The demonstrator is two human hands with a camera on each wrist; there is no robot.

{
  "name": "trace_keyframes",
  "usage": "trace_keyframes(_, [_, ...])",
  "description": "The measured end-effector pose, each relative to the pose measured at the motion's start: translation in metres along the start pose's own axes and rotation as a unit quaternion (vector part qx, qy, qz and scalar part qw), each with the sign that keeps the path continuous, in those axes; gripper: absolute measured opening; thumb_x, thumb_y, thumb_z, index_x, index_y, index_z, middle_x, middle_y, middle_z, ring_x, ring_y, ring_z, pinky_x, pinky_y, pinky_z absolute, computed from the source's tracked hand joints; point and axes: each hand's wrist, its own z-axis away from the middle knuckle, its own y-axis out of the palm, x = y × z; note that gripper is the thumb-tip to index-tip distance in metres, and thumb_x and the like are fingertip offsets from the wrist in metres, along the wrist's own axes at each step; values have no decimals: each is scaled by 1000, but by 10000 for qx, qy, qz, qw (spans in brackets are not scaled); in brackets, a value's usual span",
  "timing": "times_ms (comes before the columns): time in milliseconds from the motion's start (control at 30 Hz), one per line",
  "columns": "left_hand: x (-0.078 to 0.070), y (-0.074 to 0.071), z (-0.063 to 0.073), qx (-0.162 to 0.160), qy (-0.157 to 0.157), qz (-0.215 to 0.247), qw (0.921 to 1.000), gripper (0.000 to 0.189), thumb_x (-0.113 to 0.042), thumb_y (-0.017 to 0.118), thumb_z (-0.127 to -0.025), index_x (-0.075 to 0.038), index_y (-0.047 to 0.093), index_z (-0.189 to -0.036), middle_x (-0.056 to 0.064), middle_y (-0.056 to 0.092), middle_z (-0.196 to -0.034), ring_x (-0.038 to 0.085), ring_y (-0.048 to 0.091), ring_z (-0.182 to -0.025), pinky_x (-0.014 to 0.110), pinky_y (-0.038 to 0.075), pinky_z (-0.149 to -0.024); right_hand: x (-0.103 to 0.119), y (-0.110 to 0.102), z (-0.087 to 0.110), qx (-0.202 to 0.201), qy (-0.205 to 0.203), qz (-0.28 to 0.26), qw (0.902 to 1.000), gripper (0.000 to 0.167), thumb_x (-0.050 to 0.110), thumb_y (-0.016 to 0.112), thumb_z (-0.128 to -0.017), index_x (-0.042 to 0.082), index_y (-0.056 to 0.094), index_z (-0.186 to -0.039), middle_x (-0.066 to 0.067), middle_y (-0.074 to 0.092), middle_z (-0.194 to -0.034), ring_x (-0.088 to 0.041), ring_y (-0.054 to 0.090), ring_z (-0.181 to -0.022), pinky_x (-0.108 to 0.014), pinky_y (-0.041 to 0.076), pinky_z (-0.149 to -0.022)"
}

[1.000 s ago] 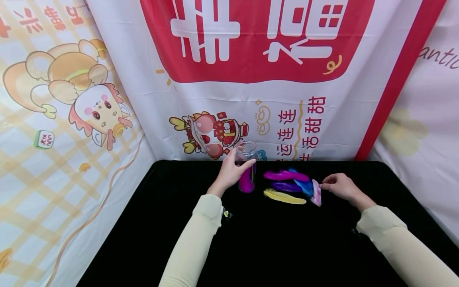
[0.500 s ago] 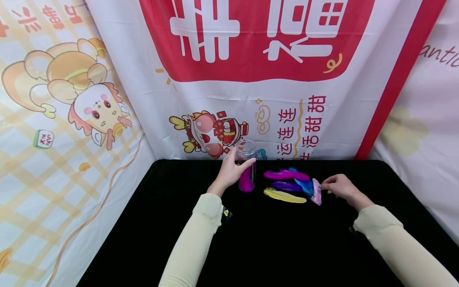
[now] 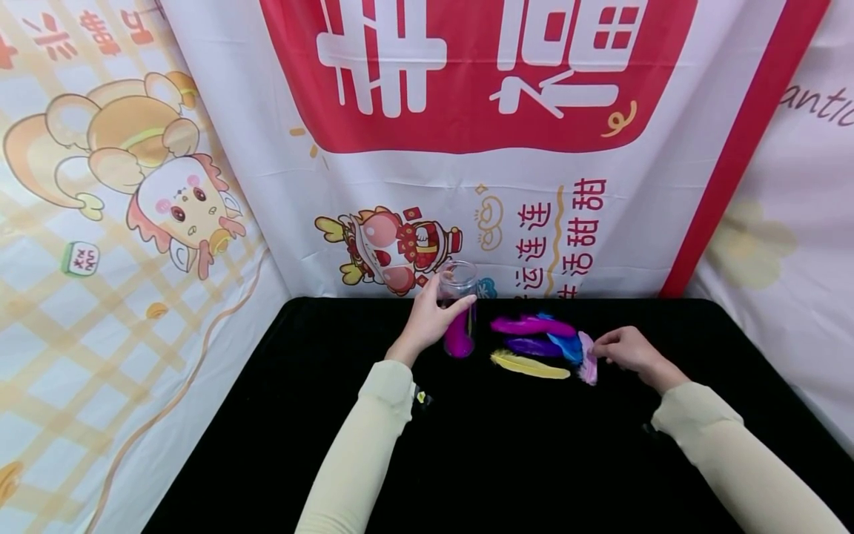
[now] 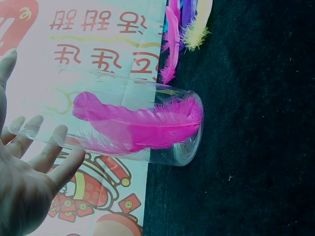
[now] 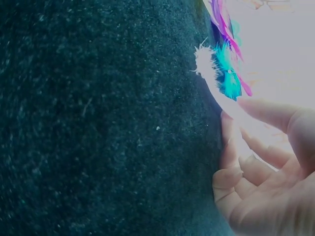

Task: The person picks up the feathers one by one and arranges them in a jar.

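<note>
At the table's far side, my left hand (image 3: 427,315) grips a clear plastic jar (image 3: 469,319) around its upper part, the thumb across the near side. A magenta feather (image 4: 142,125) stands inside the jar, its lower end at the bottom. To the right, my right hand (image 3: 630,350) pinches a pale pink feather (image 3: 588,362) between thumb and index finger; the right wrist view shows its fluffy end (image 5: 205,61) sticking out past the fingertips. Beside it lie a blue feather (image 3: 565,345), a purple feather (image 3: 530,347), another magenta feather (image 3: 534,326) and a yellow feather (image 3: 530,365).
A black cloth (image 3: 520,460) covers the table. Behind its far edge hangs a white and red printed banner (image 3: 467,200), close to the jar. More printed sheets hang at the left (image 3: 120,311) and right (image 3: 787,297) sides.
My right hand has moved slightly left and down, and the pale pink feather has shifted a little with it. The left hand and the jar stay in place.
</note>
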Motion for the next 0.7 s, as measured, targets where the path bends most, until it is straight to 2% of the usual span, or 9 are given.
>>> trace_keyframes(400, [0, -1, 0, -7, 9, 14, 10000, 73, -52, 75, -91, -17, 45, -148, 7, 51, -147, 22, 53, -132, 44, 47, -107, 2, 0, 1, 38, 119, -80, 9999, 31, 20, 69, -98, -6, 73, -114, -7, 67, -98, -21, 59, -82, -32, 50, -63])
trace_keyframes(700, [2, 0, -1, 29, 5, 23, 10000, 72, -52, 75, -91, -18, 45, -147, 7, 51, -146, 21, 57, -126, 43, 47, -107, 7, -6, 7, 43, -115, -143, 9998, 30, 16, 66, -99, -9, 71, -114, -7, 66, -86, -19, 58, -77, -31, 49, -61])
